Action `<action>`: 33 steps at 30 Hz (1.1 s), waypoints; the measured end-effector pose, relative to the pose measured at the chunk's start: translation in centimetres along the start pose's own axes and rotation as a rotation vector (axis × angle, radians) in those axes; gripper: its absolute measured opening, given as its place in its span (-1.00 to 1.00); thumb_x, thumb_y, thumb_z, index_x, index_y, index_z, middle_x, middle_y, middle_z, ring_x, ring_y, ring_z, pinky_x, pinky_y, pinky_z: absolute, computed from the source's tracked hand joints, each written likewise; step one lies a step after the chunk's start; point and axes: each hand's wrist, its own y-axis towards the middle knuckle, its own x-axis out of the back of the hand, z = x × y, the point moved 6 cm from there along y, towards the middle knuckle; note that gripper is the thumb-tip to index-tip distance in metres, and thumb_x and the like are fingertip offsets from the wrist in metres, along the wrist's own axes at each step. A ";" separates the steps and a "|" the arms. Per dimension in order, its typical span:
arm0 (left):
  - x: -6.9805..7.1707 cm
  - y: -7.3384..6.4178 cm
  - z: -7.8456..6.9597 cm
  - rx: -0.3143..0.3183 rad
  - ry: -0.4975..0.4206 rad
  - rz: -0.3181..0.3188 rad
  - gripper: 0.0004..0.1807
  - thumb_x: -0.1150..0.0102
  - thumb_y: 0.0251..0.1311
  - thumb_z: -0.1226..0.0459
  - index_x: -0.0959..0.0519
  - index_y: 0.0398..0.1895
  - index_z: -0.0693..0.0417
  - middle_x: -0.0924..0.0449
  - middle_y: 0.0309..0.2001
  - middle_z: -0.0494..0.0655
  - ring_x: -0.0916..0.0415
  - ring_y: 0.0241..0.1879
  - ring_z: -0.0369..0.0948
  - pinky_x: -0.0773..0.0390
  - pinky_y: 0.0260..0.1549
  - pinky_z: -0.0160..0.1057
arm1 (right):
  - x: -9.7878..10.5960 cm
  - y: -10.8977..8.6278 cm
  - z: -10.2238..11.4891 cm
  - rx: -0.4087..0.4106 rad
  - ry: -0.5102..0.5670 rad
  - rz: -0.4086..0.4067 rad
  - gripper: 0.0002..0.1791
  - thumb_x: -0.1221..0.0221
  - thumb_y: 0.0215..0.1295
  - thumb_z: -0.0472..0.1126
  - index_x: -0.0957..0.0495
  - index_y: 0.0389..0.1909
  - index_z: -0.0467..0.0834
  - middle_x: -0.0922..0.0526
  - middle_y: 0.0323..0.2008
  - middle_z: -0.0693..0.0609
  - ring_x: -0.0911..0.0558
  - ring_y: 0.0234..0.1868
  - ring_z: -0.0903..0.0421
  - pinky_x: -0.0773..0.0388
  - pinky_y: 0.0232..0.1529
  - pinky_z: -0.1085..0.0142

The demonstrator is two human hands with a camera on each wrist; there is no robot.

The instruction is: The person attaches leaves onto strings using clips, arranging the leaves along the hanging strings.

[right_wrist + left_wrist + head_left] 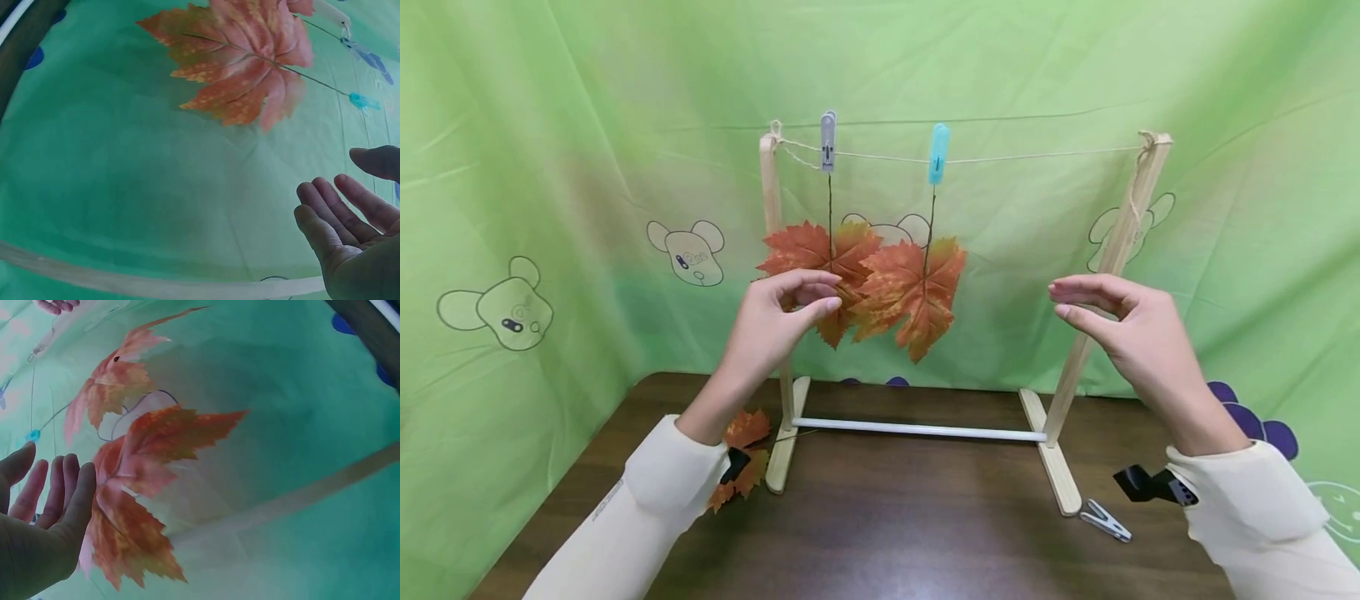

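Two orange maple leaves hang by their stems from a string (1037,156). A grey clothespin (828,142) holds the left leaf (797,250), and a turquoise clothespin (938,154) holds the right leaf (917,292). My left hand (767,325) is raised in front of the left leaf, covering part of it in the head view, with fingers loosely bent and nothing between them. In the left wrist view a gap shows between its thumb and fingers. Near the right post hovers my right hand (1146,337), likewise holding nothing, its thumb and fingers apart in the right wrist view.
A wooden frame with a left post (771,187), a right post (1105,275) and a white crossbar (917,430) stands on the brown table (887,525). Another clothespin (1105,521) lies by its right foot. More leaves (751,429) lie beside the left foot, partly behind my sleeve.
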 end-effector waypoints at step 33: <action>1.6 -6.8 8.8 0.116 0.342 0.356 -0.56 -0.40 0.33 0.28 -0.66 0.27 0.04 -0.76 0.02 -0.01 -0.69 0.03 -0.08 -0.64 -0.05 -0.10 | -1.1 -4.3 -7.5 -0.013 -0.170 0.236 -0.50 -0.33 0.44 -0.17 -0.56 0.32 -0.24 -0.66 0.24 -0.23 -0.54 -0.01 0.67 -0.50 -0.04 0.67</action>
